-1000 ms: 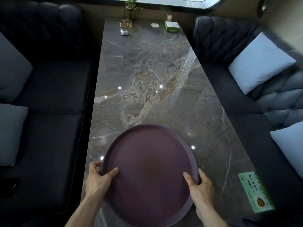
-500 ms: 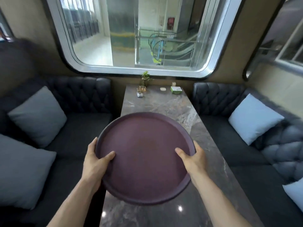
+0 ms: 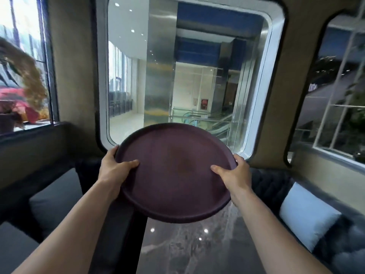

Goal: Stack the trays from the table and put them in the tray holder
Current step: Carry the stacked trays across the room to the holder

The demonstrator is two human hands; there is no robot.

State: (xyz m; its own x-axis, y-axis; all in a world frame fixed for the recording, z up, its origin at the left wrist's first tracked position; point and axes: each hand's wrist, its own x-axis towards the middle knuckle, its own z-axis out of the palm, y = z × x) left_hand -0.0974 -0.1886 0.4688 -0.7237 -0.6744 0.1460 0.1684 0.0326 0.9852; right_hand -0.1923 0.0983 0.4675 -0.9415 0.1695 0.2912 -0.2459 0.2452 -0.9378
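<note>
I see a round purple tray (image 3: 175,175) held up in the air with both hands. It is above the near end of the table (image 3: 197,248) and does not touch it. The tray tips a little, with its far edge higher than its near edge. Nothing lies in it.

My left hand (image 3: 113,171) grips the left rim. The thumb lies flat on the inside of the tray, and the fingers (image 3: 112,153) curl around the outer edge and under it. The hand is closed tight on the rim.

My right hand (image 3: 235,175) grips the right rim the same way. Its thumb points in across the tray floor, and the fingers wrap over the edge. It is closed on the rim too.

Both arms reach out from the near corners toward the tray.

The table is dark gray stone with pale streaks and small bright spots of light on it. A dark sofa (image 3: 272,186) runs along the right side, with a light blue pillow (image 3: 308,214) on it. Another dark seat with a gray pillow (image 3: 53,200) is on the left. Far behind the tray is a big window (image 3: 187,72) with round corners.
</note>
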